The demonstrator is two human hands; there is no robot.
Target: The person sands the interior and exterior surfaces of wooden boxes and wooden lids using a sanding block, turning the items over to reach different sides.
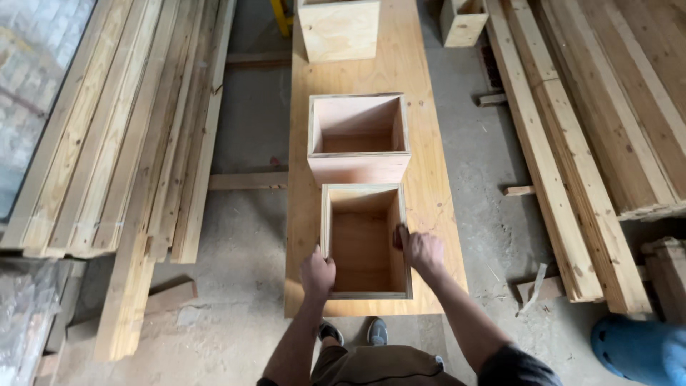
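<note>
- Along the far left, long pale planks (107, 143) lie stacked on the concrete floor (243, 307), running away from the viewer.
- Just right of them, the left hand (317, 274) grips the left wall of the nearest plywood box (364, 243), its fingers folded over the rim near the front corner.
- At the centre, that open-topped box sits on the near end of the plywood bench (429, 186), touching or just short of a second open box (359, 137) behind it; a third box (339, 28) stands farther back.
- On the box's right wall, the right hand (421, 250) clamps the rim, fingers curled over the edge.
- Further right, more timber boards (572, 164) lie on the floor, with a blue shoe (636, 350) at the lower corner.
</note>
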